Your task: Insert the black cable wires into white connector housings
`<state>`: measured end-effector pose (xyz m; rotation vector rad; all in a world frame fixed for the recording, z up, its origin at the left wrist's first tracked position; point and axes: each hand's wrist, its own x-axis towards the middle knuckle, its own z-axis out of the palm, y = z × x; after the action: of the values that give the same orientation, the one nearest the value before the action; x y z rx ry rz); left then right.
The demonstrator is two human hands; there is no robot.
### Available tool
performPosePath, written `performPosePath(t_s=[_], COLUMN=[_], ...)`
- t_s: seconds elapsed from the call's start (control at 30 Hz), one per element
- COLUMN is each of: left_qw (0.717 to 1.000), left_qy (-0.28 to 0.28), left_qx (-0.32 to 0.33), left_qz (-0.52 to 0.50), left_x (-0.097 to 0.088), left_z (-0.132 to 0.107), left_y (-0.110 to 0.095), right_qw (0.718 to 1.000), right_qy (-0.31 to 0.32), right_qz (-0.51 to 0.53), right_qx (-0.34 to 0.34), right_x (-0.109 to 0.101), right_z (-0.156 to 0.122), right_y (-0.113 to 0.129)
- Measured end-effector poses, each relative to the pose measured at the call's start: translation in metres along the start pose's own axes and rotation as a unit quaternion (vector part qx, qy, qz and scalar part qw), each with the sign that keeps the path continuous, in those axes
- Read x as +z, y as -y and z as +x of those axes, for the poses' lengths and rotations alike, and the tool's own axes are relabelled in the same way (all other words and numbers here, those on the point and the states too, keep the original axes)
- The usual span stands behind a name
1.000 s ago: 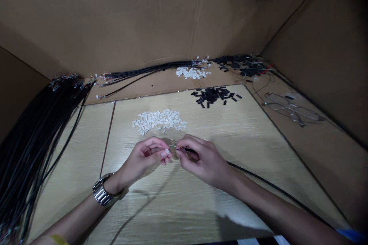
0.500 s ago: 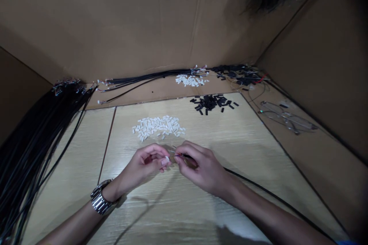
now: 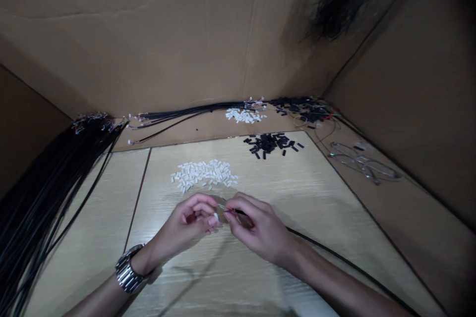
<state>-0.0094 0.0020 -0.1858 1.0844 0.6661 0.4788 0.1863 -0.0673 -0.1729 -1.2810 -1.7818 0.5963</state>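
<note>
My left hand [image 3: 188,228], with a metal watch on its wrist, pinches a small white connector [image 3: 215,217] between thumb and fingers. My right hand [image 3: 256,228] pinches the thin wire end of a black cable [image 3: 334,256] that trails off to the lower right across the light wooden board [image 3: 260,178]. The two hands meet fingertip to fingertip just in front of a pile of white connectors [image 3: 203,174]. The wire tips sit right at the white connector.
A pile of black connectors [image 3: 271,143] lies behind the white pile. A thick bundle of black cables [image 3: 44,193] runs along the left. More cables [image 3: 186,109], white pieces [image 3: 243,116], and glasses [image 3: 360,163] lie by the cardboard walls [image 3: 186,34].
The view has tilted upward, so hands and piles sit lower in the picture. Both hands keep the same pinch on connector and wire, close together.
</note>
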Motion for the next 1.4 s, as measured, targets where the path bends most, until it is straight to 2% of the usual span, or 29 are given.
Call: performPosePath(t_s=[0.5, 0.67, 0.9, 1.23, 1.4], left_qw=[1.000, 1.000, 0.999, 0.998, 0.997], left_qy=[0.015, 0.017, 0.008, 0.017, 0.017], left_qx=[0.011, 0.024, 0.029, 0.042, 0.036], left_qz=[0.000, -0.010, -0.018, -0.041, -0.063], left_x=[0.000, -0.001, 0.000, 0.000, 0.000], left_z=[0.000, 0.001, 0.000, 0.000, -0.001], left_y=[0.000, 0.006, 0.008, 0.005, 0.006], right_qw=[1.000, 1.000, 1.000, 0.996, 0.996], right_qy=[-0.007, 0.002, 0.019, 0.086, 0.084], right_qz=[0.000, -0.007, -0.003, 0.015, -0.005], right_qx=[-0.011, -0.011, -0.009, -0.003, -0.004], right_x=[0.001, 0.000, -0.004, -0.003, 0.002], right_z=[-0.001, 0.000, 0.001, -0.003, -0.005], right_y=[-0.002, -0.001, 0.003, 0.002, -0.003])
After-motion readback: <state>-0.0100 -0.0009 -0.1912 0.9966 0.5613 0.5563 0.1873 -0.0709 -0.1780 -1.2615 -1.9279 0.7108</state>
